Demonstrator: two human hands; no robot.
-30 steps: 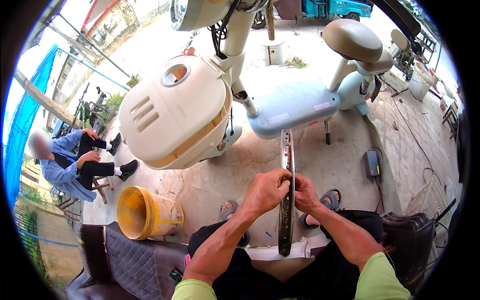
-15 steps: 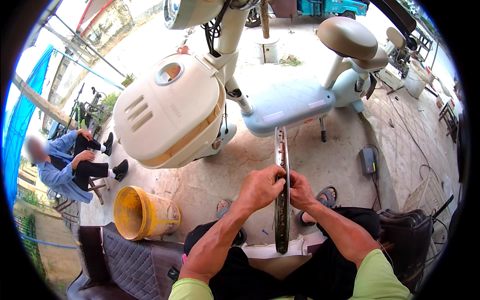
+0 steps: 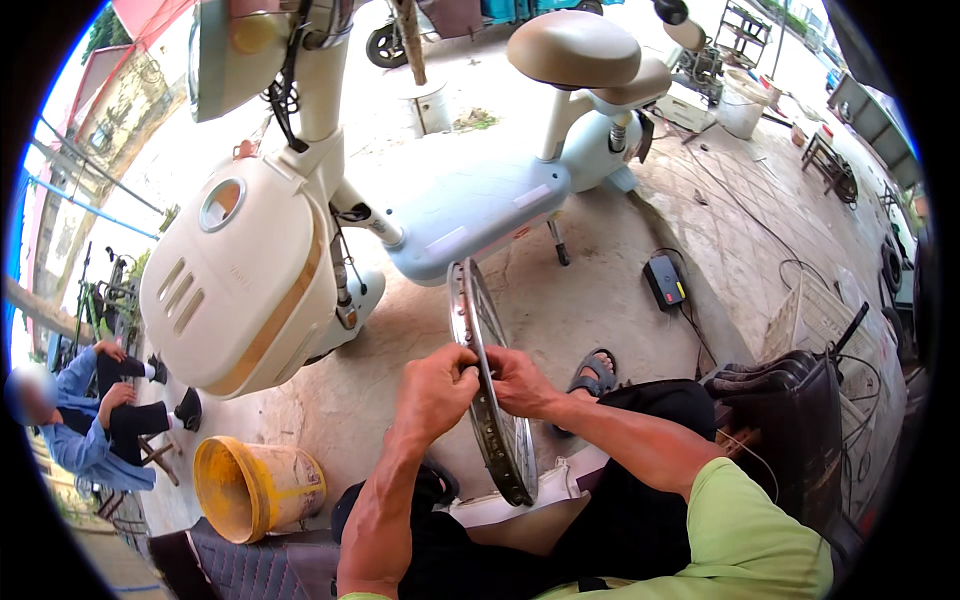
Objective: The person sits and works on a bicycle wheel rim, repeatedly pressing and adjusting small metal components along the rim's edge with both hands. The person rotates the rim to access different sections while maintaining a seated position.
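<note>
A metal spoked wheel rim (image 3: 492, 432) without a tyre stands upright between my knees, seen nearly edge-on, with a row of holes along its outer face. My left hand (image 3: 437, 392) is closed at the rim's left side, thumb and fingers pinched against it. From the other side my right hand (image 3: 522, 382) grips the rim near the spokes, its fingertips partly hidden behind the metal. Whether a small part sits between the fingers, I cannot tell.
Ahead stands a cream and pale-blue electric scooter (image 3: 480, 215). A yellow-stained bucket (image 3: 290, 487) lies tipped at left, near a seated person (image 3: 90, 420). A black charger box (image 3: 664, 282) with cables rests on the concrete at right, beside a dark padded seat (image 3: 780, 430).
The view has swung right, so the scooter, bucket and person appear farther left. The rim has turned slightly and now shows its spokes. Both hands stay on it.
</note>
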